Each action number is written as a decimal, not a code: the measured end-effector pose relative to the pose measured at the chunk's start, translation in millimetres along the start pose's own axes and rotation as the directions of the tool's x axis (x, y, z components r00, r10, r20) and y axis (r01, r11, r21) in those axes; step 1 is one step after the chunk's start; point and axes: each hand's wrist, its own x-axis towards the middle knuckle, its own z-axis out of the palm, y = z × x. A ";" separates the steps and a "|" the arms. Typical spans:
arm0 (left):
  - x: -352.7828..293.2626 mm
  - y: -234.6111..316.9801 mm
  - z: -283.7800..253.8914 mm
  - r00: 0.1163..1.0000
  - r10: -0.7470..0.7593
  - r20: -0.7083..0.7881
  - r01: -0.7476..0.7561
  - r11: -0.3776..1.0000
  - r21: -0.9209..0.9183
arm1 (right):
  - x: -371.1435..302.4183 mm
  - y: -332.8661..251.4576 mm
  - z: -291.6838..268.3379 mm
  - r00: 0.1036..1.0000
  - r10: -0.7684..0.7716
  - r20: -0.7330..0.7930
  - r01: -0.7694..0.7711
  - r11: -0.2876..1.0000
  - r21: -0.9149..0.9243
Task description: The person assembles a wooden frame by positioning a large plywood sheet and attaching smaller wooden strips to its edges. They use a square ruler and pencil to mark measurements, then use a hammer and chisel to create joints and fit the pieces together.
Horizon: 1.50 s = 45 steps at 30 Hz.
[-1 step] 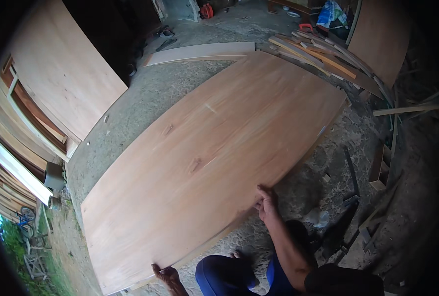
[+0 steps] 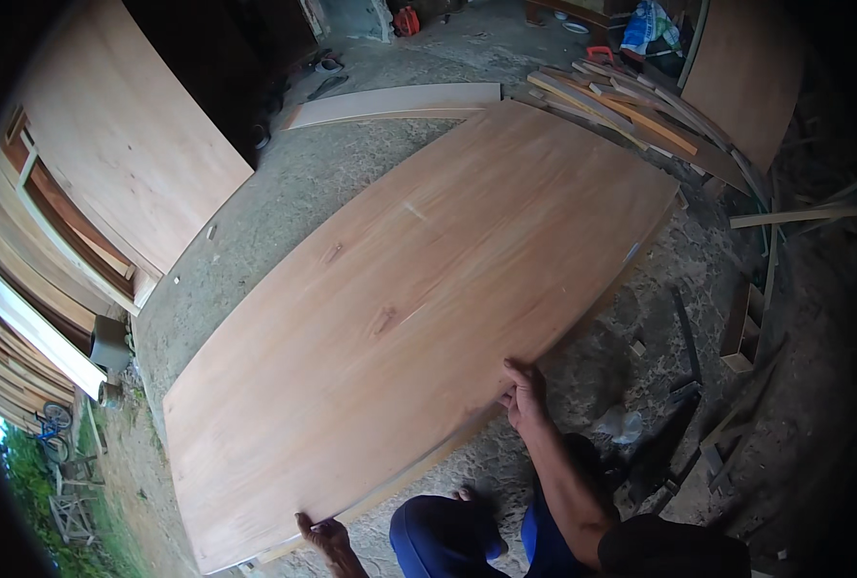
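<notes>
A large plywood panel (image 2: 419, 279) with a light reddish-brown face and a few darker knots spans the middle of the view. It lies aslant, from the lower left toward the upper right. A strip of wood shows under its near edge. Along that edge, near the lower-left corner, my left hand (image 2: 326, 541) is closed on the panel, thumb on top. My right hand (image 2: 527, 397) grips the same edge farther right; its thumb rests on the face and the other fingers are curled at the edge, partly hidden.
Another plywood sheet (image 2: 144, 144) stands at the left beside leaning boards (image 2: 28, 318). Wood strips (image 2: 631, 111) are heaped at the far right. Beyond the panel lies a pale board (image 2: 399, 101). A handsaw-like dark tool (image 2: 669, 433) and an open wooden box (image 2: 741, 328) lie right.
The whole view has shifted very slightly; both hands keep their places on the panel's edge.
</notes>
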 end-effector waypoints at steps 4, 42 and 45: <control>-53.4 59.9 48.8 1.000 0.030 -0.005 -0.029 0.999 0.044 | -33.9 -66.3 62.5 0.999 -0.039 0.027 0.042 0.990 -0.132; -78.7 337.6 448.7 0.911 0.072 0.407 -0.144 0.978 0.150 | -31.7 -310.4 499.7 0.923 0.026 0.384 0.043 0.984 -0.171; -85.9 333.0 440.8 0.917 0.058 0.395 -0.136 0.975 0.174 | -20.8 -302.8 507.9 0.944 0.033 0.328 0.015 0.990 -0.144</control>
